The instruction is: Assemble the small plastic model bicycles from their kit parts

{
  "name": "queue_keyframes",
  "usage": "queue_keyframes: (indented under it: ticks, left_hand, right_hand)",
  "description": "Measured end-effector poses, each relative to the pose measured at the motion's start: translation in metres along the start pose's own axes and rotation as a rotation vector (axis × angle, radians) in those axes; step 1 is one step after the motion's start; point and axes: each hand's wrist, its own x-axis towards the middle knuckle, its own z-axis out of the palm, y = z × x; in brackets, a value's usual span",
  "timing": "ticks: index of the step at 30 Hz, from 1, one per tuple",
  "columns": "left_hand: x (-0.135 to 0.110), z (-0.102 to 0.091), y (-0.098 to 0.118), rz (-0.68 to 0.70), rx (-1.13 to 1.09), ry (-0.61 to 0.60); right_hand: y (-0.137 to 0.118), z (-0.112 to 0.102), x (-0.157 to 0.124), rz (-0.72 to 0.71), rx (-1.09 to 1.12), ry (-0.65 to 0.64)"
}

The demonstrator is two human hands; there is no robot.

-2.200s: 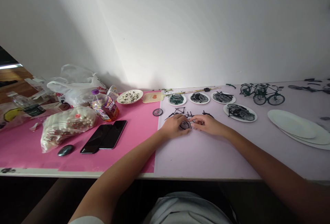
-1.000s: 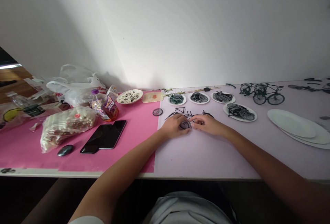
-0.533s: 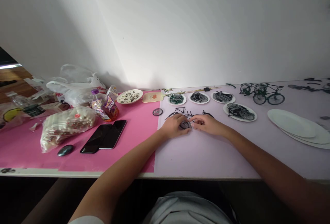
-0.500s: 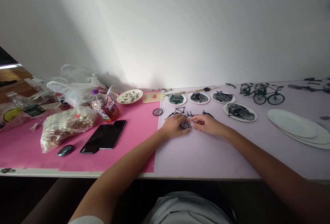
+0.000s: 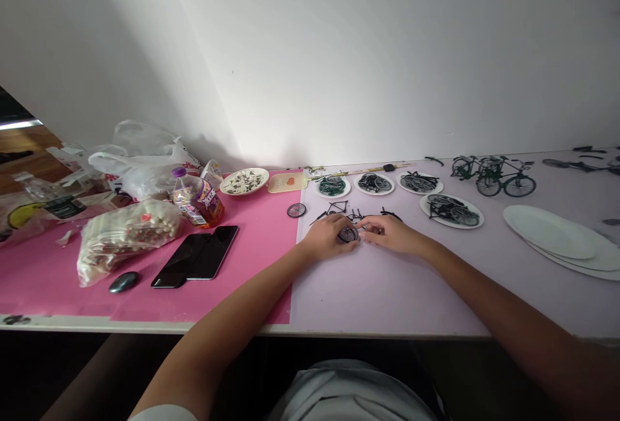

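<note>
Clamping spoked wheel (image 5: 347, 234) in left hand (image 5: 328, 238), at table (image 5: 378, 295); holding right hand (image 5: 364, 230) just beside wheel, with fingertips (image 5: 364, 223) close together, cannot tell whether around anything small. Judged partway: already built, green bicycles (image 5: 506, 182), far right of wheel; not yet joined, frame (image 5: 338, 206) beyond it, spare wheel (image 5: 296, 210) to its left, parts (image 5: 451, 209) on white plate (image 5: 425, 208) to its right. For looks: dark, round, thin-rimmed, partly covered.

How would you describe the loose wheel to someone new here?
Find where the pink cover meets the lilac cover. Toward the far end of that seam, beyond and left of the left hand, lies the loose wheel; unlike the held wheel, it is untouched.
</note>
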Motion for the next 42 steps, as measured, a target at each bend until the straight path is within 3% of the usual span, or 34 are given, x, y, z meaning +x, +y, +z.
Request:
queue_keyframes:
  ticks: [42]
  left_hand:
    - [0.0004,-0.0050,0.0047,-0.029,0.015,-0.037]
  right_hand:
    - [0.0030,-0.0008,0.0029,0.001,-0.013,-0.034]
